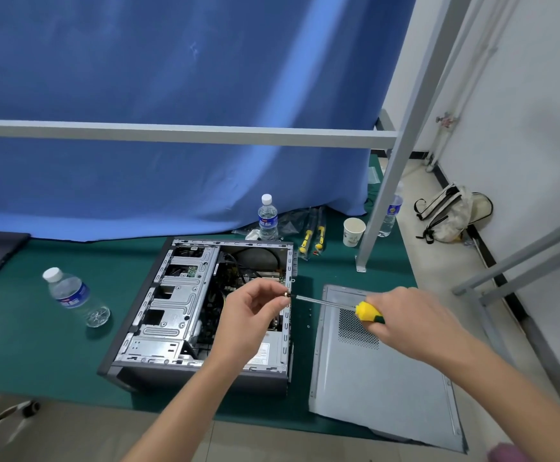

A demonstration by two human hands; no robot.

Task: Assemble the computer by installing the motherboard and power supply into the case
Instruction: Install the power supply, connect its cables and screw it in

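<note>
Open case lying on its side on green mat, motherboard and power supply apparently already seated inside; fastening judged under way, side panel off, flat just right of case. Left hand pinching small screw at tip of screwdriver; right hand gripping its yellow handle. Counted: three water bottles, two spare screwdrivers, one paper cup, a few loose screws.
</note>
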